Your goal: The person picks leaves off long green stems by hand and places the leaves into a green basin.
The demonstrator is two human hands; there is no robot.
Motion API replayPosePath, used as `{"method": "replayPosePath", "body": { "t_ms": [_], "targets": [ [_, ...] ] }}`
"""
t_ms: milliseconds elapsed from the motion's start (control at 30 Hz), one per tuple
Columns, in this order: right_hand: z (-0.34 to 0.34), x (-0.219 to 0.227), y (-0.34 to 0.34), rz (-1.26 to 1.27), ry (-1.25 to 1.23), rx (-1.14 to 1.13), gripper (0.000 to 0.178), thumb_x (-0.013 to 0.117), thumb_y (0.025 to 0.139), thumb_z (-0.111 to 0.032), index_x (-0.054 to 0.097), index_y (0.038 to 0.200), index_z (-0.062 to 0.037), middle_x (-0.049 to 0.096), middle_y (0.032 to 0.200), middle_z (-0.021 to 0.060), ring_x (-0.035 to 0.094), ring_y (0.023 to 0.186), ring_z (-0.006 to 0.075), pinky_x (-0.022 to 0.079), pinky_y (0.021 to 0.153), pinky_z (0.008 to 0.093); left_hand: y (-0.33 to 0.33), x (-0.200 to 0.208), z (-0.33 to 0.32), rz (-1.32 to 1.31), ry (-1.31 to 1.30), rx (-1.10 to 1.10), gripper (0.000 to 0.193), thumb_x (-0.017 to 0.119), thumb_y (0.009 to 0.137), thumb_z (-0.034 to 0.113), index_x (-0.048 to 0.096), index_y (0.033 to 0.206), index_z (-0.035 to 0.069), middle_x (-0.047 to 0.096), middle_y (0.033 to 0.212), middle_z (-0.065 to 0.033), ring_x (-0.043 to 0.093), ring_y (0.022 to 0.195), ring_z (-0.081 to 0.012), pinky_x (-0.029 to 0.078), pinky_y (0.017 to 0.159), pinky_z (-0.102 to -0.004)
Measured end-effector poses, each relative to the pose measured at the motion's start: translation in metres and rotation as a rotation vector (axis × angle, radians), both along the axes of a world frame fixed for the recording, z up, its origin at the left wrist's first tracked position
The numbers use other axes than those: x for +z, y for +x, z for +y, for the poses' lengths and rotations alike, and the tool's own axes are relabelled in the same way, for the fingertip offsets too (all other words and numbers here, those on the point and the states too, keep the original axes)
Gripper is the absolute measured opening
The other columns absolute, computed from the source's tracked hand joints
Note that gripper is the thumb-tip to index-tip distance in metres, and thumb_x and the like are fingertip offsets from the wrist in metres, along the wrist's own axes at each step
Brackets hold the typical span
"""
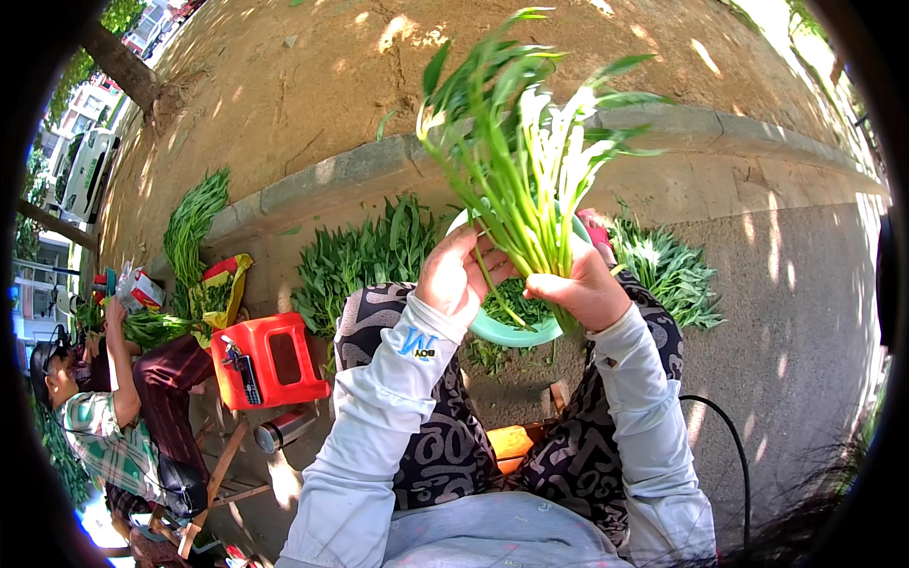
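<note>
Taking the pale green basin [516, 334] between the knees as the clock's centre, the bunch of leafy stems [535, 180] is held up over it, tips fanning towards twelve o'clock. The right hand [589, 289], at about four, has its fingers closed around the stem bases; the left hand [447, 275], at nine, touches the stems, but its fingers are partly hidden and I cannot tell how firmly they grip. One loose stem droops between the hands and could slip away if the left fingers slacken; with all the spread at the top, a weak right-hand grip might let outer stems splay past the rim. Heaped greens lie at ten [365, 251] and three [663, 270], with the knees crowding both sides. A red stool [270, 364] and metal flask [284, 431] stand at eight, before a seated co-worker [114, 426]; a black cable [731, 426] curves at four.
</note>
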State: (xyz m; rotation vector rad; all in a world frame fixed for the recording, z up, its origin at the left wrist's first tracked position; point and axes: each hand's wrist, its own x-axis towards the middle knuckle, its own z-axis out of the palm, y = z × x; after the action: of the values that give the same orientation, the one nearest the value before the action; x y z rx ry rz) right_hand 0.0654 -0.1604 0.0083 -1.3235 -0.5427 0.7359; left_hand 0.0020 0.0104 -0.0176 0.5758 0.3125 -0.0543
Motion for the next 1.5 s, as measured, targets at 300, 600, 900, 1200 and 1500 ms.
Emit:
{"method": "replayPosePath", "body": {
  "t_ms": [300, 600, 900, 1200, 1500],
  "targets": [
    [0.009, -0.020, -0.006, 0.015, -0.004, 0.074, 0.049, 0.066, 0.074, 0.000, 0.046, 0.118, 0.0007, 0.057, 0.093, 0.0042, 0.056, 0.072, 0.0107, 0.048, 0.063, 0.0237, -0.001, -0.019, -0.007, -0.096, -0.015, 0.032, 0.044, 0.033, 0.085, 0.001, 0.037, 0.129, -0.002, 0.049, 0.125, -0.0173, 0.047, 0.114, -0.0306, 0.034, 0.101, -0.0432],
    [0.009, -0.027, -0.008, -0.106, -0.077, -0.090, 0.046, 0.068, 0.071, -0.001, 0.048, 0.113, 0.0002, 0.058, 0.088, 0.0064, 0.056, 0.062, 0.0118, 0.047, 0.052, 0.0241, 0.000, -0.010, -0.011, 0.025, 0.150, -0.082, 0.043, 0.040, 0.092, 0.024, 0.038, 0.128, -0.001, 0.047, 0.125, -0.0150, 0.047, 0.113, -0.0290, 0.037, 0.096, -0.0465],
    [0.000, 0.001, 0.001, 0.264, 0.073, 0.134, 0.036, 0.064, 0.075, -0.001, 0.049, 0.108, 0.0018, 0.059, 0.079, 0.0059, 0.056, 0.054, 0.0133, 0.046, 0.047, 0.0239, -0.007, 0.008, -0.019, 0.043, 0.132, -0.274, 0.071, 0.042, 0.083, 0.066, 0.045, 0.122, 0.007, 0.054, 0.113, -0.0141, 0.060, 0.077, -0.0260, 0.050, 0.062, -0.0394],
    [0.011, -0.009, -0.012, 0.401, 0.157, 0.396, 0.022, 0.070, 0.072, -0.010, 0.056, 0.085, 0.0011, 0.058, 0.067, 0.0060, 0.056, 0.054, 0.0142, 0.046, 0.051, 0.0255, 0.000, 0.016, -0.011, -0.233, -0.054, -0.026, 0.059, 0.060, 0.085, 0.026, 0.034, 0.132, 0.002, 0.055, 0.095, -0.0055, 0.054, 0.094, -0.0208, 0.036, 0.099, -0.0449],
    [0.030, -0.007, -0.037, -0.349, -0.119, -0.193, 0.036, 0.069, 0.069, -0.021, 0.054, 0.094, 0.0014, 0.060, 0.084, 0.0156, 0.062, 0.076, 0.0262, 0.048, 0.068, 0.0333, 0.003, 0.020, 0.006, -0.231, 0.029, 0.070, 0.047, 0.054, 0.088, 0.016, 0.035, 0.130, 0.006, 0.053, 0.091, -0.0030, 0.054, 0.089, -0.0184, 0.039, 0.099, -0.0430]
  ]
}}
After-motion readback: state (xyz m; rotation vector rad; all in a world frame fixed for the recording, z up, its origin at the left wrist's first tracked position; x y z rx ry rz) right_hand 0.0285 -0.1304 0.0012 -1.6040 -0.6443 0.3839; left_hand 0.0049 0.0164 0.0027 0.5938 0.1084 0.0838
